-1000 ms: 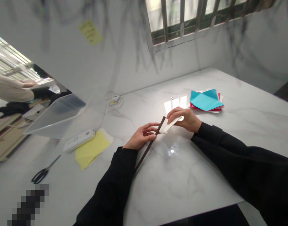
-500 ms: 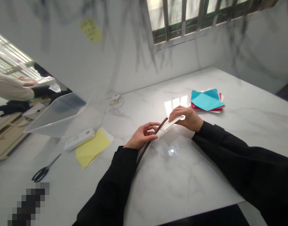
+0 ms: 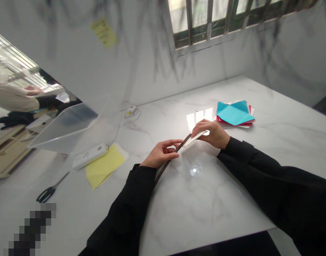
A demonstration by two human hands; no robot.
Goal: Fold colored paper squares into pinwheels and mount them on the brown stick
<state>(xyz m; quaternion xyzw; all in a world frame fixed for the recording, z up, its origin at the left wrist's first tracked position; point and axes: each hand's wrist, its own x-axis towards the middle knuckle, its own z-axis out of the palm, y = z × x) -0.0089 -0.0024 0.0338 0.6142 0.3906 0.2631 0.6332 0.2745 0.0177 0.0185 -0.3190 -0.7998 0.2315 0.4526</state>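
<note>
Above the middle of the white marbled table (image 3: 205, 206), my left hand (image 3: 163, 153) pinches a thin dark brown strip (image 3: 182, 144) between thumb and fingers. The strip slants from the upper right down along my left sleeve, where its lower end is partly hidden. My right hand (image 3: 211, 134) grips a narrow white folded piece (image 3: 196, 138), perhaps paper, by its far end. Its near end meets the brown strip beside my left fingertips; whether the two are joined I cannot tell.
Coloured paper sheets (image 3: 234, 113) lie stacked at the back right. To the left are a yellow sheet (image 3: 107, 165), a white power strip-like device (image 3: 90, 156), black scissors (image 3: 52, 187) and a clear plastic bin (image 3: 64, 126). A coiled white cable (image 3: 131, 112) lies near the wall.
The white piece has tilted slightly and shows a narrower face beside the brown strip. Both hands keep their hold and have barely moved.
</note>
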